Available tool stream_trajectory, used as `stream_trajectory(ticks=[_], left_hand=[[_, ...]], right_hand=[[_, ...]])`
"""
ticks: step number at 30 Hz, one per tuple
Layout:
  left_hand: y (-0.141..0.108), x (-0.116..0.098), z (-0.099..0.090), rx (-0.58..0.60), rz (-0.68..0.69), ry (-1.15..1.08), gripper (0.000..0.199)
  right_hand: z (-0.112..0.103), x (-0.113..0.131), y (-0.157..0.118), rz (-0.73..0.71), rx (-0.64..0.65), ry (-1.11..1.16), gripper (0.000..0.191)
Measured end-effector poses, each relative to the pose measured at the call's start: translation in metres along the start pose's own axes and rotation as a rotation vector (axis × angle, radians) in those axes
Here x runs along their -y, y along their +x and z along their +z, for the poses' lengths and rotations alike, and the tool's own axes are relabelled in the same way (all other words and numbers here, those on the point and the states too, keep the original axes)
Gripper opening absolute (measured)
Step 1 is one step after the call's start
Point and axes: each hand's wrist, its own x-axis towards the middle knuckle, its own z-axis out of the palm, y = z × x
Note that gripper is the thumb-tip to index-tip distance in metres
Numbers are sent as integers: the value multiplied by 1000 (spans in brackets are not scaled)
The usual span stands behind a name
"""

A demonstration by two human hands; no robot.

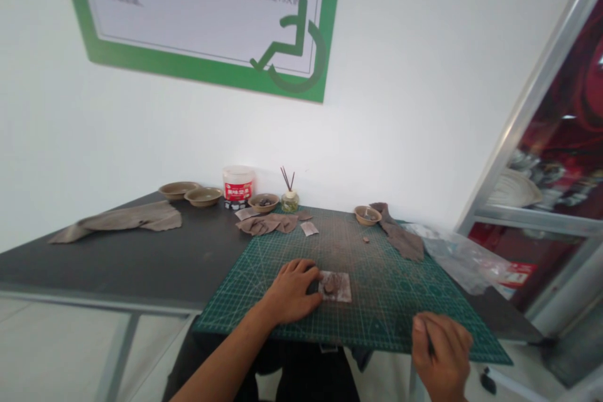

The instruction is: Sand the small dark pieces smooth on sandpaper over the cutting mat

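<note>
My left hand (293, 292) rests on the green cutting mat (386, 301), its fingers curled round a small dark object (311, 287) at the left edge of a stained pale sheet (343, 289). A small brown piece (329, 286) lies on that sheet, just right of my left fingertips. Over the mat's front right edge is my right hand (441, 348), with its fingers pinched together. A thin dark item (430, 347) shows between its thumb and fingers, too small to name.
Behind are a grey-brown cloth (268, 224), a pale square (309, 228), a bowl of dark pieces (264, 202), a tub (238, 186) and a reed bottle (289, 201). At right are a small bowl (367, 215), another cloth (400, 235) and plastic bags (466, 257).
</note>
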Motion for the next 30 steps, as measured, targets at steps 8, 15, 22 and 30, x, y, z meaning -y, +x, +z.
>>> stream_trajectory(ticks=[8, 15, 22, 30], left_hand=[[3, 0, 0, -11, 3, -5, 30], [3, 1, 0, -2, -2, 0, 33], [1, 1, 0, -3, 1, 6, 32], [1, 0, 2, -21, -5, -1, 28]], right_hand=[[10, -2, 12, -26, 81, 78, 12], [38, 47, 72, -34, 568, 357, 16], [90, 66, 115, -159, 994, 623, 15], [118, 58, 115, -186, 1074, 738, 11]])
